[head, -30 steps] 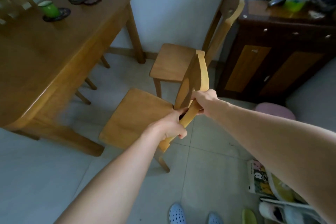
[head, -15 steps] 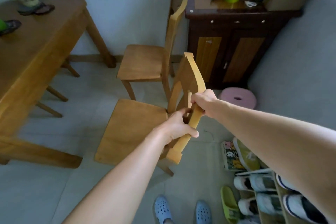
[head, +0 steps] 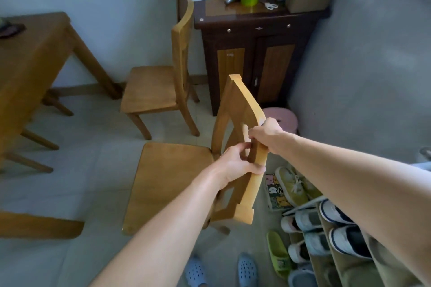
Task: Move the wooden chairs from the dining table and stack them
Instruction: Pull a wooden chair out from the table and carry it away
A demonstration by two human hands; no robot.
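Observation:
A light wooden chair (head: 168, 177) stands in front of me, its seat toward the left and its curved backrest toward me. My left hand (head: 235, 165) grips the top rail of the backrest from the seat side. Just above it, my right hand (head: 265, 137) is closed on the same rail. A second wooden chair (head: 151, 88) stands behind it, close to the wall, with its back against a dark cabinet. The wooden dining table (head: 30, 63) fills the left edge, and legs of further chairs show under it.
A dark wooden cabinet (head: 254, 53) with boxes, tape and scissors on top stands at the back right. A pink stool (head: 282, 119) sits by its foot. A shoe rack (head: 326, 228) and loose slippers lie at the lower right, beside a grey wall.
The chair in my hands has shifted right, away from the table and closer to the cabinet and shoe rack. My view has swung right; both hands keep their grip on the backrest.

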